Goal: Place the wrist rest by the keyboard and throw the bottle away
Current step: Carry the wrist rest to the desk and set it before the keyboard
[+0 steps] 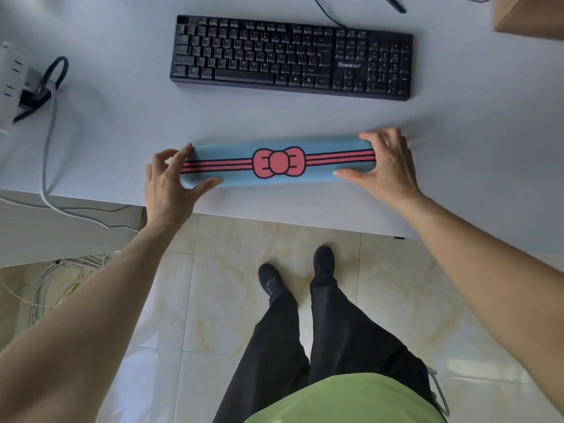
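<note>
A blue wrist rest [244, 166] with a pink bow lies on the white desk [128, 132], near its front edge and well short of the black keyboard [290, 56] farther back. The left hand [171, 184] clasps its left end, the right hand [387, 166] its right end, thumbs on the near side.

Between keyboard [291, 58] and wrist rest [278, 162]: a bare strip of desk [457, 123], open across its whole width.
Right of keyboard: clear desk up to a wooden box [531, 18] at the far corner.
Left side: a grey cable [48, 141] and what may be a power strip [13, 83] crowd the edge.
Behind keyboard: its cord [326, 12] and a pen [395, 4].
</note>
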